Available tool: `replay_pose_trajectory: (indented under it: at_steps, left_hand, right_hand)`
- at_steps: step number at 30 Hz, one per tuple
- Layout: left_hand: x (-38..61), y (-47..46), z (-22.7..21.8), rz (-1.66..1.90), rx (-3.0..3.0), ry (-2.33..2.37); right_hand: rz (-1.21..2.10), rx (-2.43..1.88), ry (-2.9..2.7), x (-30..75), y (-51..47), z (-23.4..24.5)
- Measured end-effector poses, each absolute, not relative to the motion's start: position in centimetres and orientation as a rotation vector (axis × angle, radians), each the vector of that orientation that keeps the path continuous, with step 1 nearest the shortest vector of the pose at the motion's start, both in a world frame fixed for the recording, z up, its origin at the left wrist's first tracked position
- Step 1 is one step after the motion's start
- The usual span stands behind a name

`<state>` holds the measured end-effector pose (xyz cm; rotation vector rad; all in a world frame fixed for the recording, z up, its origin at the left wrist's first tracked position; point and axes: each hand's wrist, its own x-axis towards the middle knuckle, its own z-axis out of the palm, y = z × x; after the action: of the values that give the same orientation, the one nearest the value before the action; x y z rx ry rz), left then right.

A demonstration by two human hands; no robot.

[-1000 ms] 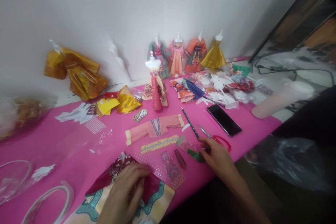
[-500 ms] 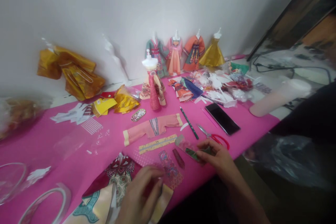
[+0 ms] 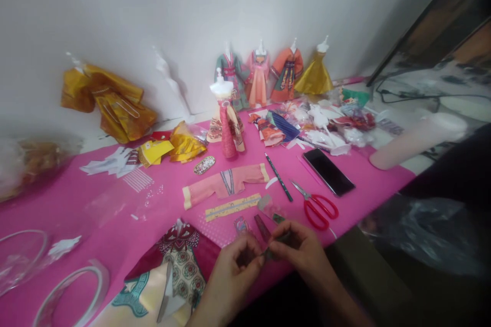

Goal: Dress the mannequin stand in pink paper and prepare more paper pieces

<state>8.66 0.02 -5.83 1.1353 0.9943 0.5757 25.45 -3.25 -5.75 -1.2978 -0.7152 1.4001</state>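
At the table's (image 3: 355, 204) near edge, left hand (image 3: 235, 268) and right hand (image 3: 301, 249) pinch a strip (image 3: 284, 238), seemingly soft, light; grip its ends.

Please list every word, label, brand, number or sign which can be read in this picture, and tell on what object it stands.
No text can be read.
Dark pencil: any print is too small.
Phone: the screen is black, no text shows.
Yellow card: too blurred.
Green piece at the right hand: no readable lettering.
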Motion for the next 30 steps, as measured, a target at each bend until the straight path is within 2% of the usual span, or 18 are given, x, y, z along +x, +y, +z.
replay_pose_trajectory:
  at_steps: [9, 18, 30]
  left_hand:
    - [5.8, 0.8, -3.7, 0.394, 1.094, 0.969]
    - [4.7, 0.9, -5.1, 0.520, 1.084, 1.082]
    - [4.0, 3.4, -4.0, 0.500, 1.623, 1.336]
  right_hand:
    - [1.531, -1.287, -0.729, 26.0, -4.5, -6.3]
    - [1.570, -1.314, -0.767, 23.6, -5.6, -7.4]
    - [1.483, -1.402, -1.036, 20.7, -3.4, -7.9]
